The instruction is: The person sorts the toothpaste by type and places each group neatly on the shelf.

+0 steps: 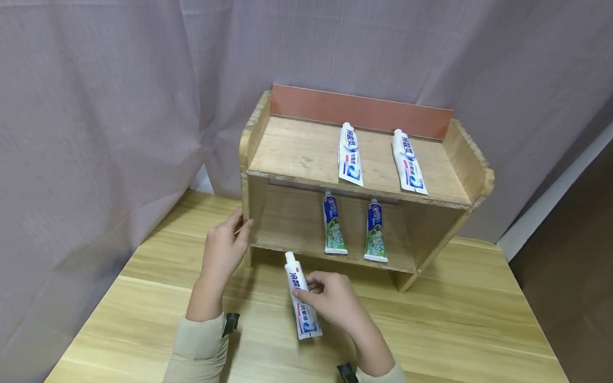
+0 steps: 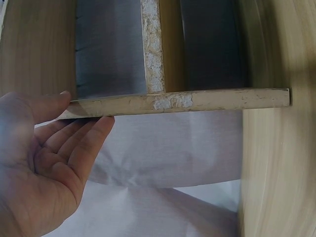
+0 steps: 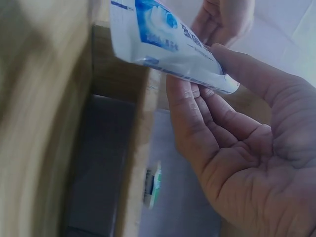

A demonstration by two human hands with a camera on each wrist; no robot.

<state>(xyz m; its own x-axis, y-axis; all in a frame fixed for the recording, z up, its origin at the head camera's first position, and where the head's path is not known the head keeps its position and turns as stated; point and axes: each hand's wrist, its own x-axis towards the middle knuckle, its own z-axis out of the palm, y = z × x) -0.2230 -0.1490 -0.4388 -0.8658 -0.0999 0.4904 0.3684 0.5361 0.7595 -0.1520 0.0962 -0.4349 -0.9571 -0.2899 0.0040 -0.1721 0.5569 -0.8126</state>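
Note:
A white toothpaste tube (image 1: 301, 298) is pinched between the thumb and fingers of my right hand (image 1: 335, 300), in front of the small wooden shelf (image 1: 293, 149). Its cap points up and away from me. In the right wrist view the tube (image 3: 168, 42) lies across the fingers. My left hand (image 1: 224, 246) grips the front edge of the shelf's left side panel; in the left wrist view its thumb (image 2: 52, 106) is on one face and its fingers on the other.
Two white toothpaste tubes, one at left (image 1: 350, 153) and one at right (image 1: 409, 162), lie on the top shelf. Two blue-green tubes, left (image 1: 333, 224) and right (image 1: 375, 232), lie on the lower shelf. The wooden table (image 1: 461, 345) is beneath, grey curtain (image 1: 106, 82) behind.

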